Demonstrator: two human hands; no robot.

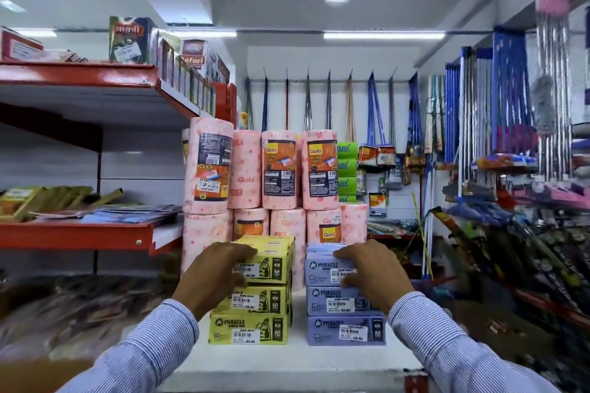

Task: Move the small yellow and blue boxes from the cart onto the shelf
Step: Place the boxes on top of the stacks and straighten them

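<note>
Left hand point(214, 268) grips the top yellow box point(267, 260), fingers curled over its edge; right hand point(372, 268), at 3 o'clock, likewise clasps the top blue box point(325, 266). Apparently three boxes per stack on the white shelf point(297, 357).

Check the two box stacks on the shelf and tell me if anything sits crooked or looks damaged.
Nothing looks damaged. The top yellow box under the left hand sits set back and slightly skewed from the two below. The blue stack, under the right hand, looks roughly aligned.

A: What's at centre frame?
B: Left hand point(213, 277) grips the top yellow box point(269, 260); right hand point(373, 274) grips the top blue box point(322, 268).
A: Behind?
B: Pink kitchen towel rolls point(281, 169) on a white shelf point(300, 360).
</note>
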